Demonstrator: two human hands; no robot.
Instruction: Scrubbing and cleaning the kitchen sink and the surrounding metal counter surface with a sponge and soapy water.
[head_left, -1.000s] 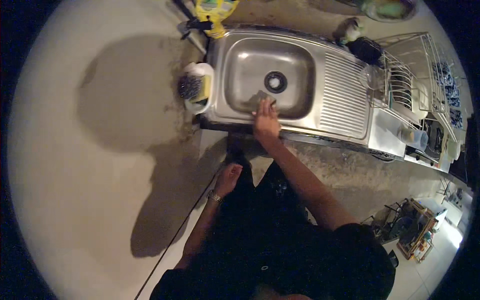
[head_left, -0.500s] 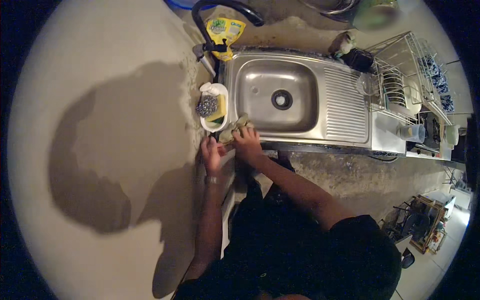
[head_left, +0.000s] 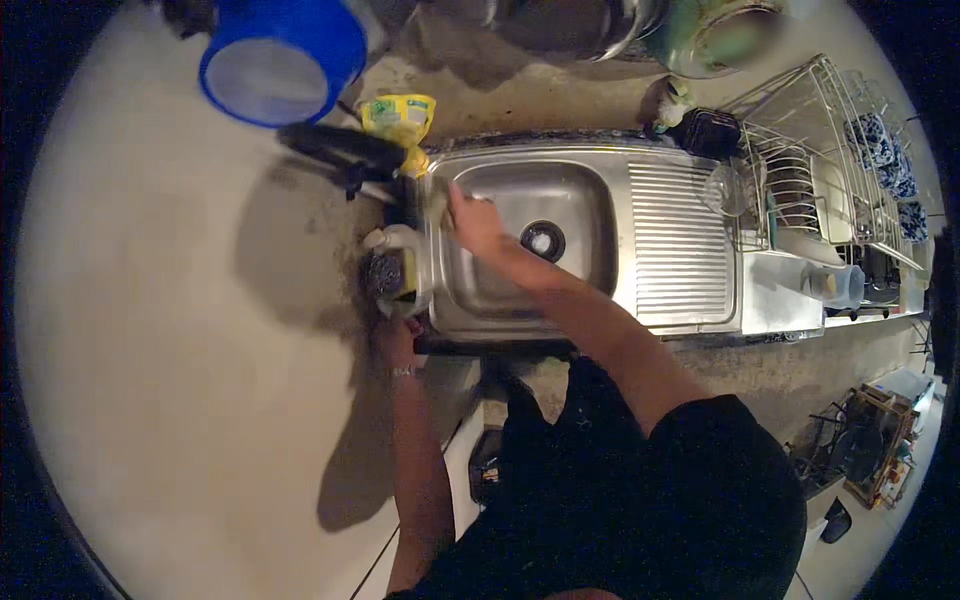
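My right hand reaches over the left side of the steel sink. Its fingers are closed on a beige-green cloth, pressed to the sink's left rim below the tap. Only part of the cloth shows, and it is blurred. Beside that rim, against the wall, is a white sponge holder with a yellow sponge and a steel scourer in it. My left hand is at the holder's near end and appears to touch it. Its fingers are smeared and partly hidden.
A black tap juts from the left, close to my right hand, with a yellow pouch behind it. A blue tub stands far left. On the right, a wire dish rack holds plates and cups. A clear container stands nearer.
My right hand has slid the cloth from the near left corner to the far part of the left rim. My left hand has come against the sponge holder. The view has shifted.
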